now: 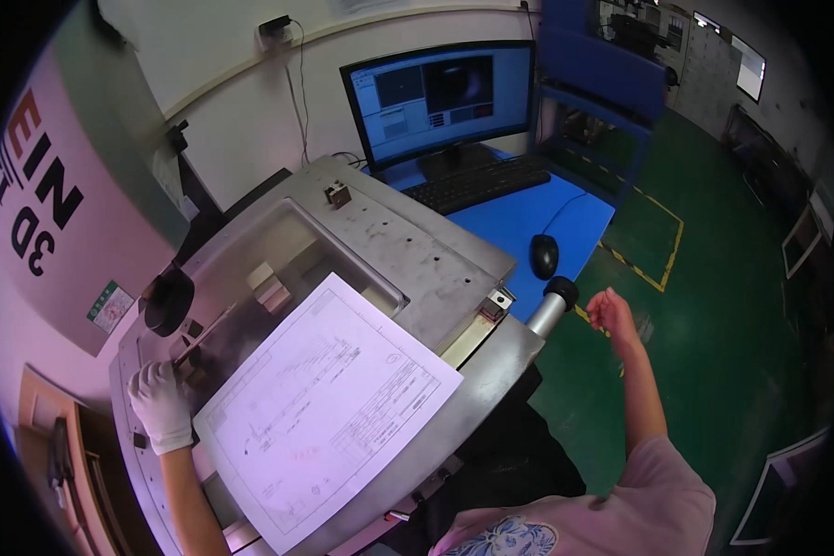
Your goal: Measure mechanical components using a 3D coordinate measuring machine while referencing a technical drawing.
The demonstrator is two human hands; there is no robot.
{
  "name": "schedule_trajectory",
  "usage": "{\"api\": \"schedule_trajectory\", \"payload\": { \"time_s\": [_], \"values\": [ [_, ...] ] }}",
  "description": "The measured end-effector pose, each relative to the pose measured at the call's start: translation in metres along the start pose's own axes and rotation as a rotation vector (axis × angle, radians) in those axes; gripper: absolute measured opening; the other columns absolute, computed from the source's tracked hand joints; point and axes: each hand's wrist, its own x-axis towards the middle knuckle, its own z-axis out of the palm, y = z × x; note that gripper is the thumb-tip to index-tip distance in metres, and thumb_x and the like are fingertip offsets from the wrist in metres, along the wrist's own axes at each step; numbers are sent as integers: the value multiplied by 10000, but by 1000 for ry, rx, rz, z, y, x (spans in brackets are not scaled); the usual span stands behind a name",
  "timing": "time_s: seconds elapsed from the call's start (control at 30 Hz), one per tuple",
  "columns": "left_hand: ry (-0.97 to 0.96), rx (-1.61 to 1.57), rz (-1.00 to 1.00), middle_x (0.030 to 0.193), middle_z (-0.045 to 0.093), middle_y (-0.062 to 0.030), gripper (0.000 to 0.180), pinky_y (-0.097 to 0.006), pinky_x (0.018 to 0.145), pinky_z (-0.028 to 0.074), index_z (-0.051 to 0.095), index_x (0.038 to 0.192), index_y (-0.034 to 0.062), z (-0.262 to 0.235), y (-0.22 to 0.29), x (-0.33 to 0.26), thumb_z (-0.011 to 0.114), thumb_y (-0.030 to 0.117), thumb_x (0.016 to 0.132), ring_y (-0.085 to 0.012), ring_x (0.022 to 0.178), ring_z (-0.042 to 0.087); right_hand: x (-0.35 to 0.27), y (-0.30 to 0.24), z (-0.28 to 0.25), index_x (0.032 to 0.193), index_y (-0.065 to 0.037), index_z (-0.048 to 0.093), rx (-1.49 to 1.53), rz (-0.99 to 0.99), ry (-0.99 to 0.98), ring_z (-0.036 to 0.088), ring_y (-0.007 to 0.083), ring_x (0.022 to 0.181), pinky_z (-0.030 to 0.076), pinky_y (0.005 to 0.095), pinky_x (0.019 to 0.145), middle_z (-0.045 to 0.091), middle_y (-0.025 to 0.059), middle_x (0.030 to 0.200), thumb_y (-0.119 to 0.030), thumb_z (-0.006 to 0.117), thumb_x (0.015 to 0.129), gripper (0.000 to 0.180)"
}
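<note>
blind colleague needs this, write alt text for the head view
A white-gloved left hand, grip unclear, is at a thin rod over a grey metal machine table, beside a white paper technical drawing. The bare right hand, loosely curled, shows against the green floor. Beyond, a black-framed monitor, black keyboard and black mouse sit on a blue desktop.

The head camera is looking down from head height through a wide fisheye lens, facing the metal machine bed (403, 264) at close range. It is framing the left hand (160, 408) and right hand (612, 313), while the monitor (440, 102) is standing farther off, beyond the bed.
</note>
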Motion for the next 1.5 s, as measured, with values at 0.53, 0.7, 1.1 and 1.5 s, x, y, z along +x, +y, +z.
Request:
{"api": "schedule_trajectory", "payload": {
  "time_s": [0.53, 0.7, 1.1, 1.5],
  "values": [
    [-8, 46, 7, 775, 563, -55, 116, -354, 757, 407, 535, 765, 65, -3, 2, 2, 571, 157, 704, -230, 823, 550, -1, 1, -3, 735, -57, 520, 13, 21, -23, 467, 102, 549, 377, 229, 530, 485, 11, 597, -469, 305, 856, 480],
    [-28, 53, 11, 797, 562, -57, 123, -354, 764, 408, 537, 781, 61, 1, -1, -1, 570, 129, 685, -229, 832, 548, 0, 2, -2, 738, -63, 523, 19, 36, -41, 465, 99, 559, 380, 232, 547, 489, 10, 610, -469, 302, 856, 476],
    [-150, 35, -39, 841, 556, -83, 230, -384, 792, 394, 535, 867, 46, -18, -2, 7, 586, 141, 664, -253, 850, 535, 4, 8, -3, 750, -56, 533, 61, 13, -49, 484, 100, 555, 384, 225, 530, 506, 10, 611, -463, 305, 862, 480],
    [-379, -138, -296, 1110, 476, -137, 457, -393, 918, 312, 468, 1108, 40, -76, 14, 20, 584, 151, 680, -297, 1052, 432, 19, -17, -17, 765, -49, 515, 28, -90, -1, 468, 94, 555, 377, 223, 528, 498, 12, 623, -431, 342, 853, 428]
  ]
}}
